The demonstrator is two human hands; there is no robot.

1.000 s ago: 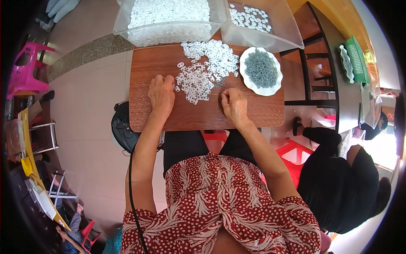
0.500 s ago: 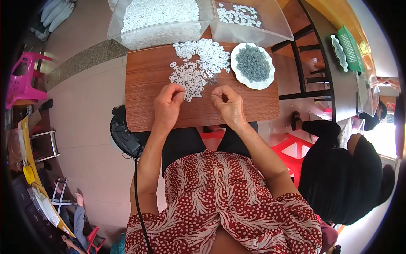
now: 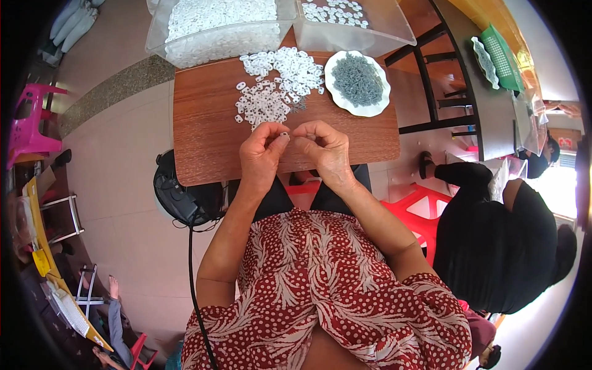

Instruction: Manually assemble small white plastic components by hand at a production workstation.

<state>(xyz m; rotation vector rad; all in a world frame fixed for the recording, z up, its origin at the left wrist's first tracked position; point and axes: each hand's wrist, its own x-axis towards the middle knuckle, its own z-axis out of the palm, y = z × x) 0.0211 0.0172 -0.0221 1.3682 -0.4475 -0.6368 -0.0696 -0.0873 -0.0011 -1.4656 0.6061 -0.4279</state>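
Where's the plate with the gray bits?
In the head view, the plate is on the far right part of the table, beyond the right hand, beside the white pieces.

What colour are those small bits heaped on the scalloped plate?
The small bits are grey, against the white plate; the head view shows them best.

At upper centre, we see a wood-grained tabletop [image 3: 209,148] with a faint sheen, smooth white plastic pieces [image 3: 262,103], and a glossy white plate [image 3: 371,112] of dull, metallic-looking grey pins [image 3: 357,80]. At upper left, we note a translucent plastic bin [image 3: 159,38]; at lower centre, a matt cloth shirt [image 3: 308,259].
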